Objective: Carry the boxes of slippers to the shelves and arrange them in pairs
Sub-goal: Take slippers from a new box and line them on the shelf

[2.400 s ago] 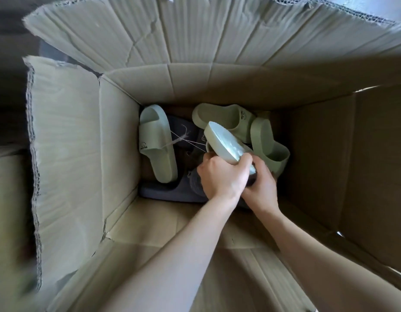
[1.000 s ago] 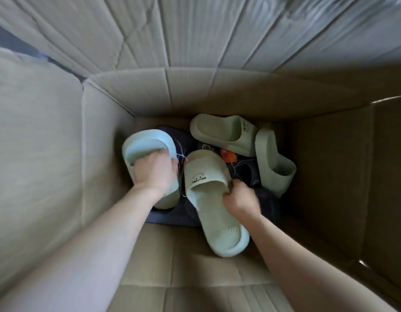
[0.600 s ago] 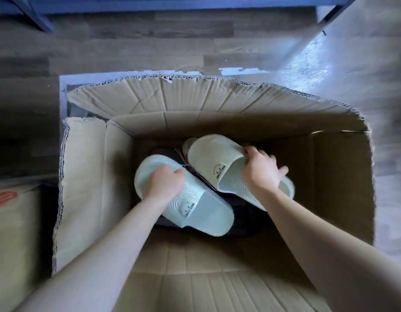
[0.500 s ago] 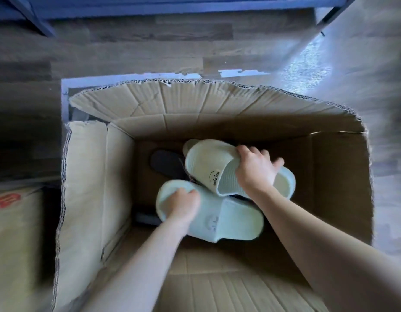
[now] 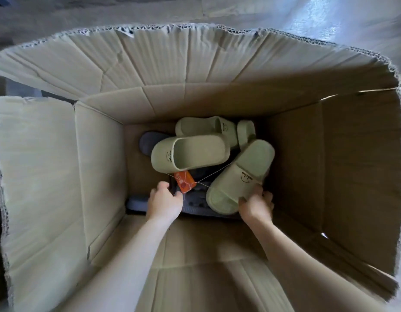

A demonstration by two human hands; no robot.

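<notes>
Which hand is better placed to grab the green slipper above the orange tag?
Left. The left hand sits by the orange tag, just below the middle slipper; the right hand grips the right slipper.

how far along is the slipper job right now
Early. The cardboard box is open, but no shelf shows. In hand: the right hand grips one green slipper; the left hand is by the orange tag. Left: three other green slippers and the dark slippers lie unpaired in the box.

Big open cardboard box sits right on the grey wood-look floor. Down on its bottom is a loose heap: pale green slippers over dark grey ones, plus an orange tag.
</notes>
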